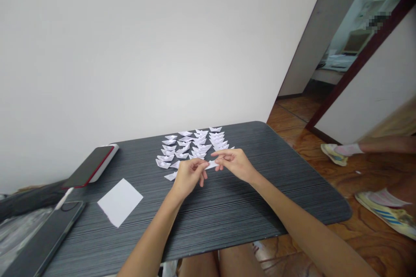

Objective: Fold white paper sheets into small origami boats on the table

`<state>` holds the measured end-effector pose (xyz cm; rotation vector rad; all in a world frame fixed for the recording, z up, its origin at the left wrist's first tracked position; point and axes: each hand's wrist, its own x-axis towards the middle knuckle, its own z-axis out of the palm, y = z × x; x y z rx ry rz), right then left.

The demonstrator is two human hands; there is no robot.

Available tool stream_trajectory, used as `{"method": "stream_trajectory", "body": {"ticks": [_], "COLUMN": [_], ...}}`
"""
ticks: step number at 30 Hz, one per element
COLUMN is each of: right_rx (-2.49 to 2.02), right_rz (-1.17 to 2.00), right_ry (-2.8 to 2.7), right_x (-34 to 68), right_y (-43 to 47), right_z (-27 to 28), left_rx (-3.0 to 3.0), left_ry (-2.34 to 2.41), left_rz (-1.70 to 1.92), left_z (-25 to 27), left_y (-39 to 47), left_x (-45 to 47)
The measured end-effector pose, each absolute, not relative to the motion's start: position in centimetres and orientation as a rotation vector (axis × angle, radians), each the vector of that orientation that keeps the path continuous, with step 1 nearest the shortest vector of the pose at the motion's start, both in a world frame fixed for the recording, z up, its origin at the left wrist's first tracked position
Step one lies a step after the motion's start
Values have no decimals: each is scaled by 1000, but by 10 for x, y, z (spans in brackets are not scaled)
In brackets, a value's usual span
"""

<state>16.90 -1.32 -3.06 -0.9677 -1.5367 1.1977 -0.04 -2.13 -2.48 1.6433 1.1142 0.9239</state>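
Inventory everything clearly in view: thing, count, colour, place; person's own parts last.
Table: one, dark grey, centre
Paper boats: over twenty, white, on table
Folded paper: one, white, before boats
Paper square: one, white, table's left
Dark slabs: two, blackish, left
Pale slab: one, whitish, back left
Thin stick: one, white, left
Wall: one, white, behind
Floor: one, brown, right
Another person's shoes: two, yellow-and-blue, right
Left hand: one, bare, at folded paper
Right hand: one, bare, likewise
Forearms: two, bare, front
Legs: two, bare, below table
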Motion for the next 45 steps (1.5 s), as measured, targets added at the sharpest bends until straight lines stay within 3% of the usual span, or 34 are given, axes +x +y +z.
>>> {"method": "stream_trajectory", "body": {"ticks": [6, 14, 22, 29, 34, 38, 45], "right_rx": [-973, -966, -809, -868, -1035, -986, -1070], "right_rz": [1008, 388, 164, 352, 569, 433, 244], "right_ry": [-1596, -2027, -2250, -2113, -2033, -2163, -2249], "right_x": [175, 181, 184, 173, 137, 89, 23], "right_y": [-11, -18, -19, -22, -15, -3, 3], "right_z": [-31, -27, -34, -29, -21, -17, -39], "left_rx": [1641, 2134, 2381, 2331, 2222, 2240, 2397], "left_ry": [1065, 1250, 1195, 1206, 1635, 1970, 1934], "left_rz": [1060, 1148, 1142, 988, 1080, 1099, 760], "left_z": [-24, -20, -20, -5, -8, -20, -45], "left_y": [-17, -20, -20, -24, -51, -82, -118], "left_x": [-5, -11, -17, -30, -101, -165, -202]}}
